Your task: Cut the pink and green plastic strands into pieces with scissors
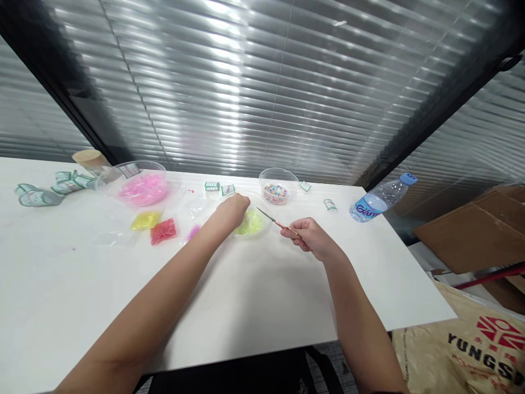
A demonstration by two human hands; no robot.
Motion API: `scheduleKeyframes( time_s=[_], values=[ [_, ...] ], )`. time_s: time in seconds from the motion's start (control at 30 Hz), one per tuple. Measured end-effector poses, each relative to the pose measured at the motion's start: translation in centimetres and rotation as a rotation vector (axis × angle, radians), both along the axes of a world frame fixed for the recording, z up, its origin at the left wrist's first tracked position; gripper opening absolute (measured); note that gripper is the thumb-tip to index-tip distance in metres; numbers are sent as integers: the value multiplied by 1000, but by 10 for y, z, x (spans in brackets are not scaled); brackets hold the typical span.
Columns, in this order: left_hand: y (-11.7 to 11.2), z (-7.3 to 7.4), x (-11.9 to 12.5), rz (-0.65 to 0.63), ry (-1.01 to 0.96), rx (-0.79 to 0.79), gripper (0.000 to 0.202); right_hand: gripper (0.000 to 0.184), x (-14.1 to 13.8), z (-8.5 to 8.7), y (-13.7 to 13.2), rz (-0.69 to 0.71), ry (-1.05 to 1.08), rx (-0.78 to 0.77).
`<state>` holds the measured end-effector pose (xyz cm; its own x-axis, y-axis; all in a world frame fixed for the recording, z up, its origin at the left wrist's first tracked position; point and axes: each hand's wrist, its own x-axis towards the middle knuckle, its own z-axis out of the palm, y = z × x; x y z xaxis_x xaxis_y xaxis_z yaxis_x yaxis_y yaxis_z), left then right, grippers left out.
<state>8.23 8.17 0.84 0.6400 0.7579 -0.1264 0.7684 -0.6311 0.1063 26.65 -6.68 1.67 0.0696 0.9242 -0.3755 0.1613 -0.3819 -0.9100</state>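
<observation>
My left hand (234, 211) is closed over a clear plastic bowl (257, 198) of yellow-green beads (250, 223). Its fingertips face away from me, so whatever they pinch is hidden. In my right hand (310, 238) is a pair of scissors (283, 225) with a copper-coloured handle. The thin blades point up and left, with the tip above the bowl's right side. Partly behind my left forearm lies a small packet of purple beads (193, 232). Beyond the bowl stands a smaller clear tub (279, 176) with multicoloured beads at its bottom.
At left are a large bowl (107, 183) of pink beads, a yellow packet (145, 220), a red packet (163, 231) and several green-and-white rolls (36, 196). A water bottle (379, 201) stands by the table's right edge. Blinds (254, 109) rise behind the table.
</observation>
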Motion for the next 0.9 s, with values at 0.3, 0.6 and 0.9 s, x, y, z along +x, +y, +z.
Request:
scheduleKeyframes(
  time_s=[0.3, 0.6, 0.9],
  values=[
    [3, -4, 0, -48, -6, -97, 37, 51, 0, 1, -2, 11, -12, 11],
    [3, 31, -18, -232, -234, -347, 50, 54, 6, 6, -4, 103, 9, 7],
    [2, 54, -26, -363, -490, -489, 37, 56, 1, 7, -4, 107, 10, 15]
  ],
)
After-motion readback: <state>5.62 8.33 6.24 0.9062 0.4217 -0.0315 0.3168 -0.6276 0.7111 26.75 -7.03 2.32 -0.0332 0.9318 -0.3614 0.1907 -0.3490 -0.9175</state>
